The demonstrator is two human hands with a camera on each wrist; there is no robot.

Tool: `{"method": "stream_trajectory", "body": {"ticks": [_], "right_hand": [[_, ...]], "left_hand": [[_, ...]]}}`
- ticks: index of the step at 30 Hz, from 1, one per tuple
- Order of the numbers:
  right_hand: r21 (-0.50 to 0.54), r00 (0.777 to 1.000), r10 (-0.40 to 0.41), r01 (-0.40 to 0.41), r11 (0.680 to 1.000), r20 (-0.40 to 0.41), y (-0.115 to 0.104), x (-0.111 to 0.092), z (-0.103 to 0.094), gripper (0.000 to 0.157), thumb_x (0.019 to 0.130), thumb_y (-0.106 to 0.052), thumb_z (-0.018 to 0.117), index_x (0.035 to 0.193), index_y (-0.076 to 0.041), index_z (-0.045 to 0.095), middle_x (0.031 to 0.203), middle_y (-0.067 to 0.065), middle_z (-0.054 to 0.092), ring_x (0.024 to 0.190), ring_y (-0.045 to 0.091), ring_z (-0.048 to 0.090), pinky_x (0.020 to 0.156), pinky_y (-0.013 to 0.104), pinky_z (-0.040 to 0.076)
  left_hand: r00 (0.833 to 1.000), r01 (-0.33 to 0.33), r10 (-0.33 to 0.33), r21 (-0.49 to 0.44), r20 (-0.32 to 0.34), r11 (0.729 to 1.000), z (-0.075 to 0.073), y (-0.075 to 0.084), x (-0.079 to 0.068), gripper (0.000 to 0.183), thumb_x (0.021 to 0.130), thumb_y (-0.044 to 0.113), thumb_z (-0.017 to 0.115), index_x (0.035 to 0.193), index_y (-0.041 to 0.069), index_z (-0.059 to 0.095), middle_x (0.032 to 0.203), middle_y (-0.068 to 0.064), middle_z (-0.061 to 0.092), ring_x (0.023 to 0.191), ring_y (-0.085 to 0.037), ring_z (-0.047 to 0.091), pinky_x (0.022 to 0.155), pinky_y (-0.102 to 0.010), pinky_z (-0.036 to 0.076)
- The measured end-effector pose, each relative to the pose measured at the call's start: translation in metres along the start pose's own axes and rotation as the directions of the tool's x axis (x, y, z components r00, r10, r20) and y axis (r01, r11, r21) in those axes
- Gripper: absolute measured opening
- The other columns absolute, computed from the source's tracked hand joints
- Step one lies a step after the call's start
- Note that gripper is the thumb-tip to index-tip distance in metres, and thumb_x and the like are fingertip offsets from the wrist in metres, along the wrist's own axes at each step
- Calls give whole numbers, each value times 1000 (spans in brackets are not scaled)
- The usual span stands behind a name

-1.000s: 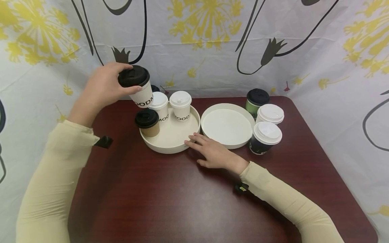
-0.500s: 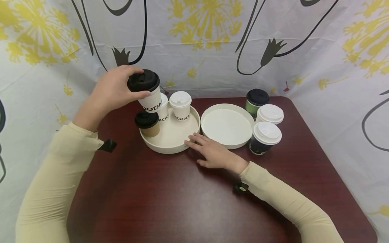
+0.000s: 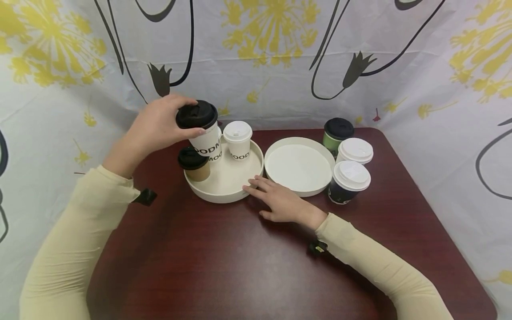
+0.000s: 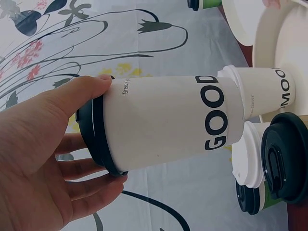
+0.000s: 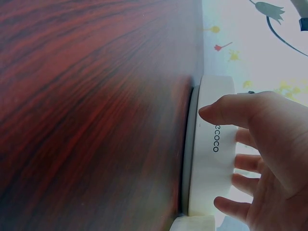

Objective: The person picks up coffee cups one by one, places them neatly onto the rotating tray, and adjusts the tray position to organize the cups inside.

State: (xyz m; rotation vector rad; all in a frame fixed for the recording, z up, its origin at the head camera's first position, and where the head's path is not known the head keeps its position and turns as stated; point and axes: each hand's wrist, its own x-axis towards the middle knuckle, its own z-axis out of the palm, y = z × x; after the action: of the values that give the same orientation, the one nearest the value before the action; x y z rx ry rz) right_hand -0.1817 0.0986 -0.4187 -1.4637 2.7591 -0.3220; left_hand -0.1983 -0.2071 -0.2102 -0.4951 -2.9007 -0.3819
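Observation:
My left hand (image 3: 158,126) grips a tall white paper coffee cup (image 4: 163,122) by its black lid, thumb on one side and fingers on the other. The cup is held above the left round tray (image 3: 224,193), over its back left part. Standing in that tray are a brown cup with a black lid (image 3: 196,166) and a white cup with a white lid (image 3: 238,140). Another white cup (image 4: 264,94) there is mostly hidden in the head view by the held one. My right hand (image 3: 284,200) touches the tray's front right rim, fingers spread.
Against the left tray stands a second round tray (image 3: 300,166). To its right are a green cup with a black lid (image 3: 338,133), a white-lidded cup (image 3: 355,151) and a dark cup with a white lid (image 3: 348,182). A patterned cloth (image 3: 264,98) hangs behind the table (image 3: 240,258).
My left hand has carried the tall cup rightward and down, over the left tray, covering more of the white cup behind. The right hand stays put.

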Motion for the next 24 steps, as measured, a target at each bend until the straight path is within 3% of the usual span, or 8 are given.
{"method": "stream_trajectory", "body": {"ticks": [24], "right_hand": [[-12,1000,4,-4,1000,13,1,0,1,82,86,-29,72,156,-22,31,160,11,35,152,32,28,122,46,29]], "left_hand": [[999,-10,11,-30,51,1000,37,0,-14,71,80,48,77,138,13,57,139,-13,57,127,-33,55,103,-54,45]]}}
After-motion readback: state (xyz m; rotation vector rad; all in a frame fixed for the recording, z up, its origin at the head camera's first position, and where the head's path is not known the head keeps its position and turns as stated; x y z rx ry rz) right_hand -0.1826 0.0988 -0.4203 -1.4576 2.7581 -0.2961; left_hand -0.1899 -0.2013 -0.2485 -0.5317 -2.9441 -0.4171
